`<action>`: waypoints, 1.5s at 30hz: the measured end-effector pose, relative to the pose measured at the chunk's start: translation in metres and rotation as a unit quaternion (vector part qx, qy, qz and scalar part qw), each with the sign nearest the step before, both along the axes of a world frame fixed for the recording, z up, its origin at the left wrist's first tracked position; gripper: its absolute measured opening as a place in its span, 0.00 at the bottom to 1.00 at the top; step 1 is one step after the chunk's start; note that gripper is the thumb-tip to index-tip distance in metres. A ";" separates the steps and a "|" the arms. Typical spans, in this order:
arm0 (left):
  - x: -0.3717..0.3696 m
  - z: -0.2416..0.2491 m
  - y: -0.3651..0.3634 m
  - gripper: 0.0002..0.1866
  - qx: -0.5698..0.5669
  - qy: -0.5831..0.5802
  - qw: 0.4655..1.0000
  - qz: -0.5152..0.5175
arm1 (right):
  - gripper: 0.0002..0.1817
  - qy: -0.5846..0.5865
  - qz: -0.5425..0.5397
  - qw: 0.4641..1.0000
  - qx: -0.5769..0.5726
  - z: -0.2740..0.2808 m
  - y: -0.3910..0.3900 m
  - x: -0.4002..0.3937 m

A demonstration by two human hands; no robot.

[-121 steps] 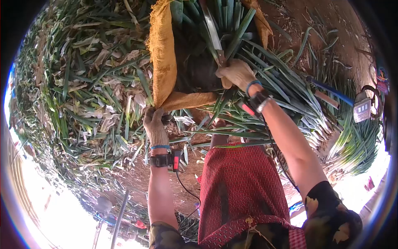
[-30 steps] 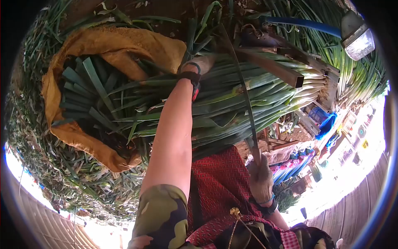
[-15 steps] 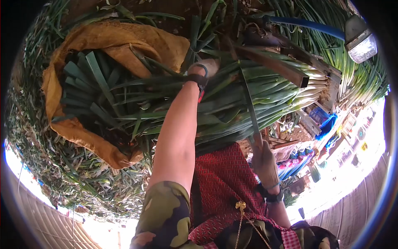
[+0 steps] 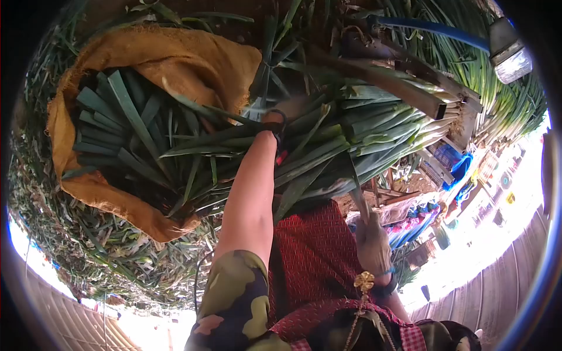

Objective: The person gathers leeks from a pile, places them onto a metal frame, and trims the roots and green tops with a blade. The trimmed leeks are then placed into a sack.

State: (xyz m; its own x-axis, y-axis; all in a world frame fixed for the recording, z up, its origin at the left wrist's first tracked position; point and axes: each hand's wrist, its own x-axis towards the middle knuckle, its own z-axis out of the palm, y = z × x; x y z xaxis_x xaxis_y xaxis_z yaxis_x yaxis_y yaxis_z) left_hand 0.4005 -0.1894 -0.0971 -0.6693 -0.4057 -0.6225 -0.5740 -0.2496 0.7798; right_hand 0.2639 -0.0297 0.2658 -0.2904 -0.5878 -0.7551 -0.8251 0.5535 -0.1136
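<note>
A thick bundle of leeks [image 4: 383,126] lies across the middle, white root ends to the right. Over its green leaves [image 4: 304,152], to the left of a cut line, my left hand [image 4: 288,110] is closed; motion blurs its fingers. My right hand [image 4: 373,241] is wrapped round the handle of a long knife. The knife blade [image 4: 359,196] points away from me at the near side of the bundle, its far part hidden among the leaves. Left of my left hand, an orange-brown sack [image 4: 126,202] gapes wide, with cut leek tops [image 4: 105,128] inside.
A wooden rack bar [image 4: 404,93] crosses over the leeks' right part. More leeks [image 4: 503,108] are piled at the right beside a lamp [image 4: 508,55]. Loose leaves and scraps [image 4: 134,251] cover the ground at left. A blue plastic bag [image 4: 459,172] hangs below the rack.
The leaves have parted from the stalks along a cut across the bundle. My left hand has shifted slightly left and nearer with the leaves. The knife has come down into the bundle's near side.
</note>
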 end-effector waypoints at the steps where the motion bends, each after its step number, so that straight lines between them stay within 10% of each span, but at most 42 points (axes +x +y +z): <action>1: -0.001 -0.021 0.015 0.27 -0.074 0.009 0.997 0.000 | 0.10 0.003 -0.004 1.000 0.001 -0.007 0.001 0.002; 5: -0.012 -0.099 0.114 0.21 -0.176 0.082 0.975 0.110 | 0.11 -0.068 0.120 0.985 -0.107 -0.099 -0.003 -0.022; 15: 0.010 -0.039 0.124 0.33 -0.073 0.052 0.994 0.066 | 0.21 0.075 0.006 0.991 0.108 0.021 0.038 0.015; 18: 0.023 -0.036 0.148 0.34 -0.066 0.059 0.991 0.096 | 0.23 0.063 -0.017 0.989 0.136 0.004 0.052 0.008; 23: 0.031 -0.025 0.178 0.35 -0.061 0.060 0.987 0.134 | 0.22 0.001 0.216 0.965 -0.147 -0.111 0.116 -0.035; 27: 0.038 -0.010 0.194 0.36 -0.049 0.055 0.986 0.149 | 0.25 0.006 -0.072 0.995 0.075 -0.064 0.096 -0.017; 28: 0.036 -0.008 0.195 0.36 -0.048 0.055 0.986 0.152 | 0.24 0.003 0.079 0.994 0.081 -0.056 0.116 -0.024; 31: 0.031 -0.009 0.196 0.37 -0.052 0.052 0.983 0.168 | 0.20 0.071 0.037 0.975 0.207 -0.033 0.137 -0.021; 38: 0.055 0.013 0.208 0.40 -0.032 0.036 0.975 0.218 | 0.18 -0.033 0.104 0.994 0.009 -0.180 0.169 -0.050; 45: 0.106 0.086 0.189 0.43 0.066 0.013 0.928 0.365 | 0.17 -0.037 0.065 0.996 0.052 -0.160 0.152 -0.028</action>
